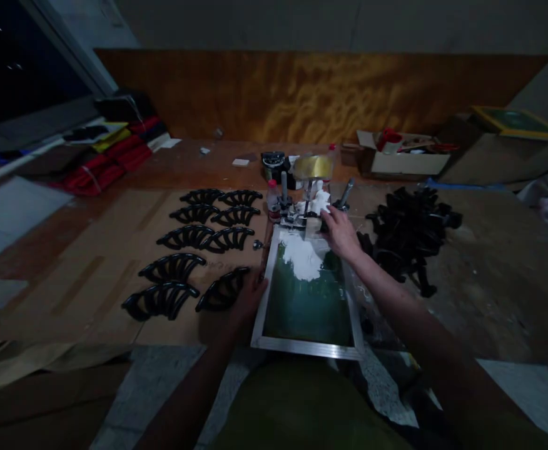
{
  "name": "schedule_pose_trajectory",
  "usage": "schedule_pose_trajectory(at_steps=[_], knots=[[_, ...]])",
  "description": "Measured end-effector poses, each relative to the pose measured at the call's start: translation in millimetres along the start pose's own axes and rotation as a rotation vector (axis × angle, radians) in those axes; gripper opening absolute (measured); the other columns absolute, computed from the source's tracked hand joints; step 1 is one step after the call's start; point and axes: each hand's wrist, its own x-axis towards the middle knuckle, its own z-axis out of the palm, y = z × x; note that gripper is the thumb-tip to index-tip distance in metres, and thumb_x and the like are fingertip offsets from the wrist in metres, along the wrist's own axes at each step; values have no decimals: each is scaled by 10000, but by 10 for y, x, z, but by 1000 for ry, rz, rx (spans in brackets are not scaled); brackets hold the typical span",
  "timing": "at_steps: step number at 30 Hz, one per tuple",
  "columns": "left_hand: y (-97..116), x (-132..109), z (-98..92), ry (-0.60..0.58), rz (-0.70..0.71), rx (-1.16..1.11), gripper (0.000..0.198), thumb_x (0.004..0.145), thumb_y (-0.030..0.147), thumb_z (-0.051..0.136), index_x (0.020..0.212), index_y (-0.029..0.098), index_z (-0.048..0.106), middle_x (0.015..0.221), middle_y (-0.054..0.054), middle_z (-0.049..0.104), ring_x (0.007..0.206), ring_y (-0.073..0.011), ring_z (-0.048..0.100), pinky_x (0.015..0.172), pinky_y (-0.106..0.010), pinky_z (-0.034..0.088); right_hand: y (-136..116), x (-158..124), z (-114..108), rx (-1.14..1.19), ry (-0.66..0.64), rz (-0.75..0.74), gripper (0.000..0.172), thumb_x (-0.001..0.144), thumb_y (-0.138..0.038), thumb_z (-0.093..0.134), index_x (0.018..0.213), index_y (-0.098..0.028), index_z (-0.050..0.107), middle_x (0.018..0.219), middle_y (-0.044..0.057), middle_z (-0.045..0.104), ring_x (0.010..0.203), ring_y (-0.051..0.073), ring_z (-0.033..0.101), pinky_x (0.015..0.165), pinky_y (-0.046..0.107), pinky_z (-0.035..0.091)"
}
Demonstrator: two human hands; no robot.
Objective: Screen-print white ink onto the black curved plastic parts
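Screen frame [306, 347]: bare silvery metal, a tall rectangle, on the bench [136, 172] straight in front of the person, far end against the clamp hardware [293, 219].
Mesh [306, 312]: dark green, slightly glossy, murkier toward the near end; any stencil pattern is too dim to read.
White paste [302, 257]: thick, ragged-edged patch on the far half of the mesh.
Right hand [342, 234]: over the frame's far right corner, fingers toward a crumpled white cloth [319, 203] and a pale flat piece [312, 227]. Grip: can't make out whether it is clamped on either.
Left hand [250, 294]: at the frame's left rail, in deep shadow. Grip: fingers too dark to judge; contact with the rail unclear.
Black ribbed parts [171, 264]: curved, shiny, in two columns on cardboard [114, 250] left of the frame; the nearest right one is partly covered by the left hand.
Black pile [410, 225]: right of the frame, tangled; single pieces hard to separate.
Forearms: both run out through the lower part of the view, the left nearly lost in the dark.
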Motion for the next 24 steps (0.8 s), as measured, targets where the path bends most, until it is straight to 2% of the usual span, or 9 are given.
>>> schedule_pose_trajectory(at_steps=[3,5,7,11,13,16,20,24], knots=[[-116,40,87,-30,-27,-59,565,864,430,545,1361,163,559,1407,-121,596,1314,-265,533,1119,-406,403,-258,207,81,-81,-232,-17,325,881,-154,542,1198,-129,608,1182,179,646,1095,272,566,932,359,439],[-148,57,97,-29,-43,-70,555,855,428,560,1340,158,575,1398,-131,601,1297,-275,547,1109,-418,412,-351,174,134,-119,-354,16,220,884,-148,529,1073,-136,641,1058,152,682,971,235,607,848,301,448],[-165,64,91,-23,-55,-79,556,852,437,562,1327,149,582,1399,-142,598,1285,-281,557,1103,-423,416,-408,19,164,-127,-400,-20,180,881,-142,516,1000,-128,650,1018,148,685,924,226,614,815,287,446],[-180,58,84,-27,-54,-86,574,847,473,558,1315,142,591,1378,-144,614,1270,-291,569,1095,-429,422,-457,-378,89,-45,-422,-324,171,830,-96,532,957,-123,643,975,148,675,958,246,590,855,317,429],[-170,53,88,-29,-49,-91,575,844,478,562,1312,145,595,1361,-135,629,1255,-288,580,1095,-427,422,-443,-470,13,22,-449,-432,197,786,-68,560,954,-136,636,966,128,669,950,237,581,847,315,423],[-142,44,91,-22,-59,-101,576,851,462,560,1327,138,580,1344,-140,640,1238,-285,588,1086,-430,429,-420,-455,-32,97,-456,-423,209,761,-40,564,917,-162,628,939,94,656,916,219,574,796,297,418],[-118,44,87,-15,-60,-110,574,849,443,565,1335,139,566,1349,-142,631,1220,-276,597,1058,-416,453,-477,-543,105,90,-296,-322,193,828,-50,505,931,-159,627,944,119,638,932,248,546,801,333,426],[-108,51,80,-6,-35,-93,561,836,451,573,1298,134,595,1350,-151,626,1235,-283,586,1066,-425,442,-482,-757,180,124,-247,-379,231,843,-61,490,993,-151,640,954,123,647,934,248,544,831,341,439]])
